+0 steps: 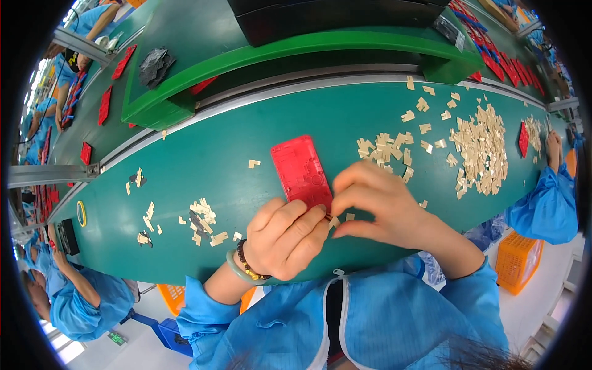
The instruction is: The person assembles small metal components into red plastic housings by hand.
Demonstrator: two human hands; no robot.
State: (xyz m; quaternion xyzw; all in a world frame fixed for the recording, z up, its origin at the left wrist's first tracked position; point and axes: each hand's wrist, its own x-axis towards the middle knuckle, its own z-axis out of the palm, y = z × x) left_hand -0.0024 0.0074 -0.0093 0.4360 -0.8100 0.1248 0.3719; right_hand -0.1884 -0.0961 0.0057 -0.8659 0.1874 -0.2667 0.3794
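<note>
A red plastic housing [302,166], shallow with moulded ribs and a round ring inside, lies tilted on the green work surface in front of me. My left hand [287,239] is closed on its near end, the fingers curled over the edge. Beside the near right corner, my right hand [385,203] has thumb and index finger bent toward each other. A small pale gold metal piece [334,222] shows between those fingertips. How it touches the housing is hidden by my fingers. Another such piece [350,216] lies just under the right hand.
A large heap of pale gold pieces [484,151] lies to the right, a smaller pile [385,148] nearer. More lie left with dark scraps [200,222]. A green raised shelf [296,49] carrying a black box [339,18] spans the far side. A co-worker's hand [554,150] works at far right.
</note>
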